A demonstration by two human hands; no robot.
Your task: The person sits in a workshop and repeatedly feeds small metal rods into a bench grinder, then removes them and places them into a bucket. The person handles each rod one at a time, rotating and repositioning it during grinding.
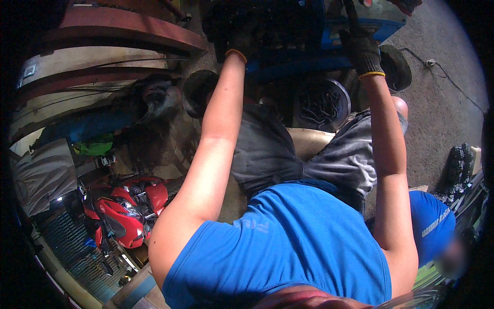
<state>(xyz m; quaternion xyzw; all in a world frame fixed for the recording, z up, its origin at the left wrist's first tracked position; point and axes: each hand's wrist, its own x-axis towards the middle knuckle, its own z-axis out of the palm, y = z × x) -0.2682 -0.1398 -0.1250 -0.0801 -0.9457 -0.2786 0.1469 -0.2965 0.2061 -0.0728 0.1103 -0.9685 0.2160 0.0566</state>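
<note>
A dark blue machine (298, 64) stands in front of my knees, much of it in deep shadow. My left hand (243, 40), in a dark glove with an orange cuff, reaches into that shadow at the machine's left part. Its fingers are lost in the dark. On the right, my right hand (364, 51) wears a dark knitted glove with a yellow cuff. It is closed around a dark bar-like lever (352, 14) that rises along the machine's brighter blue side. Between my knees, below the machine, a round bucket (343, 92) holds many thin dark metal-looking pieces.
A dark bucket (399, 69) stands right of my right hand, another round container (198, 92) beside my left forearm. A cable (453, 85) crosses the concrete floor. A red motorcycle (123, 216) is at left. Someone in a blue cap (432, 221) is close at right.
</note>
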